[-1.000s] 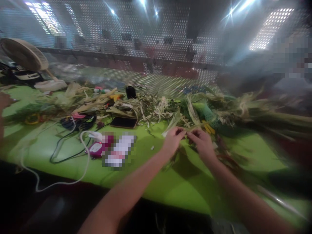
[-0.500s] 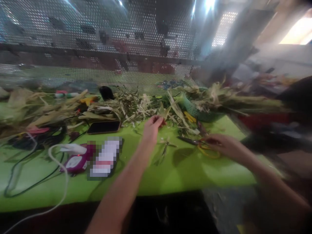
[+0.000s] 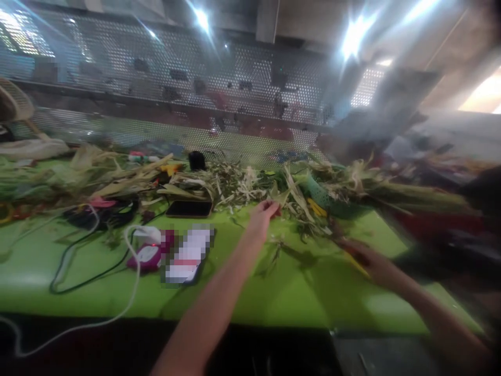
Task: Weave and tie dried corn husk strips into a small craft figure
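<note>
Head view: left fingers (image 3: pixel 273 208) pinch thin, pointed husk (image 3: pixel 280 195); right fingers (image 3: pixel 355 249) grasp blurred, yellow-handled scissors (image 3: pixel 358 264).

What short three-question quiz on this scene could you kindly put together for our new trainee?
1. True or false: the left hand holds a leafy piece between its fingers.
2. Multiple choice: what does the right hand hold?
a) a white cable
b) a yellow-handled tool
c) a fan
3. Fill in the blank: seen from the person's side, the green basket is to the ____ of the dark-screened phone.

Key: 1. true; 2. b; 3. right
</note>
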Motion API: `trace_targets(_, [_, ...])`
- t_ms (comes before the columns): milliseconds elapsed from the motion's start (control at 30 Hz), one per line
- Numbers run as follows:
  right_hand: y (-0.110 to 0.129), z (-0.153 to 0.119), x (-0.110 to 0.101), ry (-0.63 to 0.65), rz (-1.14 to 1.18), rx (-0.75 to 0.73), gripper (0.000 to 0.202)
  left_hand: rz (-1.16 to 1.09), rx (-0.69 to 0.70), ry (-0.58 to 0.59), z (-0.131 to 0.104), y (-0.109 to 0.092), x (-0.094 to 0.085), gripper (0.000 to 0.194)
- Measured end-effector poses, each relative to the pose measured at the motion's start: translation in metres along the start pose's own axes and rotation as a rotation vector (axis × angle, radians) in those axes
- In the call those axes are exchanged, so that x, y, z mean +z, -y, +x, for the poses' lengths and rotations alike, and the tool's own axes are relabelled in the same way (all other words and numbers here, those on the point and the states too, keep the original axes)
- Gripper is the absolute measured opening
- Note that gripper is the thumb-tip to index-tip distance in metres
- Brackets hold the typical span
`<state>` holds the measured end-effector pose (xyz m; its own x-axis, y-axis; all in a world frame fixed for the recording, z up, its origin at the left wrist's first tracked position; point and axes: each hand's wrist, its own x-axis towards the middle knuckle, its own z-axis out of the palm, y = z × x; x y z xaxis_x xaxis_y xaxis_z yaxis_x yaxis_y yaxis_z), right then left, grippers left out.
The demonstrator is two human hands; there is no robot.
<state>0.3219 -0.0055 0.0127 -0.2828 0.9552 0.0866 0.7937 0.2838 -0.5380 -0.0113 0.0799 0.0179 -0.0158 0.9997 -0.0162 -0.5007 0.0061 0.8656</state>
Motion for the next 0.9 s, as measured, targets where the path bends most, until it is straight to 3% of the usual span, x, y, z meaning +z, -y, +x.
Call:
trace_targets(167, [0.034,0.002,0.000,0.058,0.322,0.169,0.049,-0.005,0.007,0.013,-0.001,0.001,0.002,0.023])
trace_targets(367, [0.077,0.022,0.004,0.120,0.340,0.152,0.057,-0.027,-0.006,0.027,-0.001,0.005,0.002,0.030])
trace_targets(600, [0.082,0.043,0.013,0.175,0.152,0.003,0.062,-0.065,-0.037,0.068,-0.005,0.004,0.006,0.027])
trace_targets(900, [0.084,0.052,0.019,0.151,0.141,-0.055,0.059,-0.010,-0.015,0.199,-0.007,0.009,0.009,0.033])
